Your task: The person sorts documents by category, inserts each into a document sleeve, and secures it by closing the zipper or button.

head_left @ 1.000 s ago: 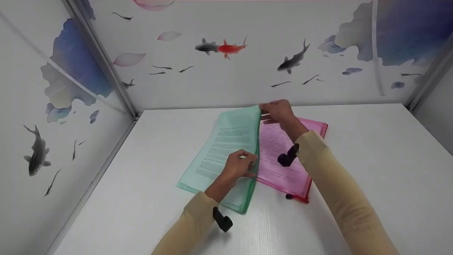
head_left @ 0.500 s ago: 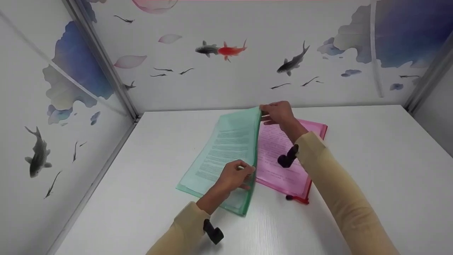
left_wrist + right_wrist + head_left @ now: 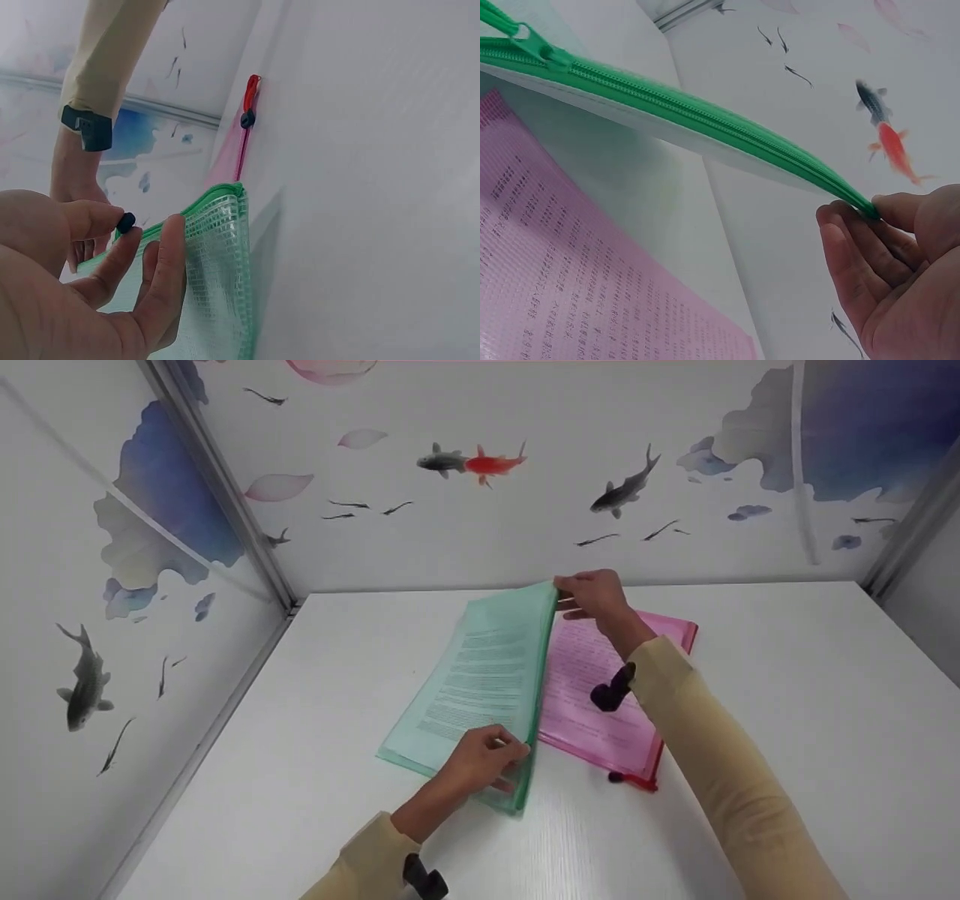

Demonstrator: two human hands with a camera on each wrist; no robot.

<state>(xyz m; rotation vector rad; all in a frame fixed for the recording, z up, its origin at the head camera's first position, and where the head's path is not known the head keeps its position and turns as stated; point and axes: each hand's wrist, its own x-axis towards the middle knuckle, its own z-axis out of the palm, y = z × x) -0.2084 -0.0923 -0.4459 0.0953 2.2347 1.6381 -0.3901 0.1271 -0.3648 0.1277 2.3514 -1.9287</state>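
A green mesh zip pouch [image 3: 480,660] with printed paper inside is held with its zipped edge raised off the table. At the pouch's far corner, my right hand [image 3: 598,594] pinches the end of the zip between thumb and fingers. My left hand [image 3: 480,757] is by the near end of the same edge; thumb and forefinger pinch the black tip [image 3: 125,223] of the zip pull. The green zip slider [image 3: 544,52] shows in the right wrist view, and the teeth between it and the right hand are meshed together.
A pink zip pouch [image 3: 600,720] with printed paper lies on the white table [image 3: 300,720], partly under the green one. Its red zip pull [image 3: 636,781] sticks out at the near corner. White panels with painted fish [image 3: 495,460] stand behind and at the left.
My left hand has slid along the green pouch's zipped edge toward the near corner, pulling the zip pull with it. The right hand keeps its grip at the far corner.
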